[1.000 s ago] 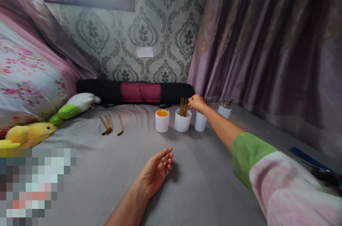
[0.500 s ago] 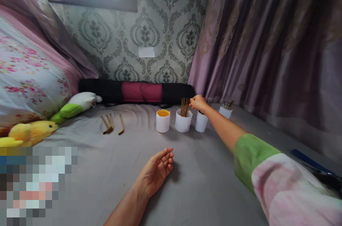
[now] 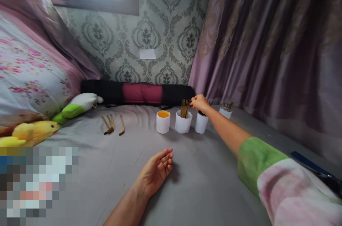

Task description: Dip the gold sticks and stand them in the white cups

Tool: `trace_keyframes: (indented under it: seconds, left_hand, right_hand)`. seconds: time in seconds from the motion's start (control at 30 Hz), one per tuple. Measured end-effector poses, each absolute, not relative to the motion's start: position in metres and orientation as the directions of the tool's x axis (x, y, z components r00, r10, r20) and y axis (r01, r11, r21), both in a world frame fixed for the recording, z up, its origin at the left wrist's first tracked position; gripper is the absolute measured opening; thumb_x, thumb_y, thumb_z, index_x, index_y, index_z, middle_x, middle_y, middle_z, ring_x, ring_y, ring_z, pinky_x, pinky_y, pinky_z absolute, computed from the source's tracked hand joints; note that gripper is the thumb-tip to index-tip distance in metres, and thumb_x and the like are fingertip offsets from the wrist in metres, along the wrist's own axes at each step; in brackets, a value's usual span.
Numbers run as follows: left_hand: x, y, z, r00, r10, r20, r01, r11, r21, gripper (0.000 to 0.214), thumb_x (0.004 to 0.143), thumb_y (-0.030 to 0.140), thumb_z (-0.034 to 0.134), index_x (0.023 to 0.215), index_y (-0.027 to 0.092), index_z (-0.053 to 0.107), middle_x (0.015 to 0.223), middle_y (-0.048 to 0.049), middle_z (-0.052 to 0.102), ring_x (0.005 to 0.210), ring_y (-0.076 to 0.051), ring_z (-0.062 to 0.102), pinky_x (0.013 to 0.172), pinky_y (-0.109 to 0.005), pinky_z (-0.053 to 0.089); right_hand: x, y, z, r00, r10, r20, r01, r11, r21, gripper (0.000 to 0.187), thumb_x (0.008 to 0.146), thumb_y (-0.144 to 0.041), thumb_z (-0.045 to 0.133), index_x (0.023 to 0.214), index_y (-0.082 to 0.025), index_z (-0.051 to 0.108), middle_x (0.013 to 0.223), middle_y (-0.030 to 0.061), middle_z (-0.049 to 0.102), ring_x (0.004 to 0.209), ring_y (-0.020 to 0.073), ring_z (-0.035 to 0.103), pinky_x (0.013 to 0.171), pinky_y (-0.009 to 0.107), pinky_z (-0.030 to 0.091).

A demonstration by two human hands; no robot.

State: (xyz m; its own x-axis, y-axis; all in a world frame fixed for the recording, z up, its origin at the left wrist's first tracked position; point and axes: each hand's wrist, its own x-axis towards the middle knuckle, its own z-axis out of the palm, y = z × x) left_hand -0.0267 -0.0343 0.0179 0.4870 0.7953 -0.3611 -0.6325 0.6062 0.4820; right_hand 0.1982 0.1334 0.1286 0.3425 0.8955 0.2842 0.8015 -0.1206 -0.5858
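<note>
My right hand reaches over the white cups, fingers pinched together at the right side of a bunch of thin brown sticks. Those sticks stand upright in a wide white cup. What the fingertips hold, if anything, is too small to make out. Below the hand is a narrower white cup with dark sticks, partly hidden by the wrist. My left hand rests palm up on the grey sheet, fingers loosely curled and holding nothing. A white cup with a yellow inside stands farther left.
Several bent gold-brown rods lie at the left, one rod apart. Another white cup with sticks stands at the right. A black and maroon roll lies along the wall. Plush toys sit at the left edge.
The view has shifted slightly. My right hand stays pinched by the brown sticks, its fingertips a touch farther right. My left hand has not moved.
</note>
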Motion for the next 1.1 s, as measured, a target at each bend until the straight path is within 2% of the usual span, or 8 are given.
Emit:
trace_keyframes:
  seconds: [0.3,0.6,0.73,1.1]
  left_hand:
    - [-0.027,-0.035,0.018,0.484,0.799,-0.357,-0.64,0.602,0.479,0.018,0.072,0.013,0.057,0.089,0.009,0.056,0.071,-0.0041,0.057,0.056,-0.006,0.053,0.052,-0.017,0.043]
    - [-0.027,-0.035,0.019,0.48,0.802,-0.355,-0.638,0.597,0.486,0.021,0.071,0.014,0.058,0.091,0.008,0.056,0.071,-0.0042,0.057,0.056,-0.006,0.053,0.052,-0.017,0.043]
    - [-0.027,-0.035,0.018,0.482,0.802,-0.352,-0.637,0.597,0.488,0.021,0.071,0.014,0.058,0.091,0.008,0.056,0.071,-0.0039,0.057,0.056,-0.006,0.053,0.052,-0.017,0.043]
    - [-0.027,-0.035,0.019,0.485,0.804,-0.344,-0.641,0.594,0.486,0.018,0.073,0.014,0.057,0.089,0.009,0.056,0.07,-0.0039,0.058,0.055,-0.006,0.053,0.052,-0.017,0.044]
  right_hand:
    - [0.201,0.125,0.133,0.334,0.901,0.275,0.755,-0.081,-0.65,0.028,0.079,-0.029,0.043,0.074,-0.013,0.065,0.06,0.0053,0.065,0.031,0.0038,0.043,0.034,0.015,0.034]
    - [0.189,0.097,0.14,0.305,0.926,0.221,0.586,0.001,-0.811,0.02,0.08,-0.022,0.044,0.082,-0.011,0.061,0.078,0.0062,0.067,0.036,0.0011,0.045,0.032,0.013,0.031]
    - [0.183,0.081,0.134,0.236,0.952,0.195,0.545,0.036,-0.837,0.019,0.08,-0.021,0.044,0.082,-0.009,0.059,0.078,0.0075,0.066,0.037,0.001,0.045,0.032,0.013,0.03]
    - [0.162,0.05,0.08,0.031,0.996,0.08,0.472,0.056,-0.88,0.017,0.08,-0.026,0.044,0.078,-0.014,0.056,0.071,0.0033,0.063,0.037,0.0029,0.045,0.03,0.014,0.03]
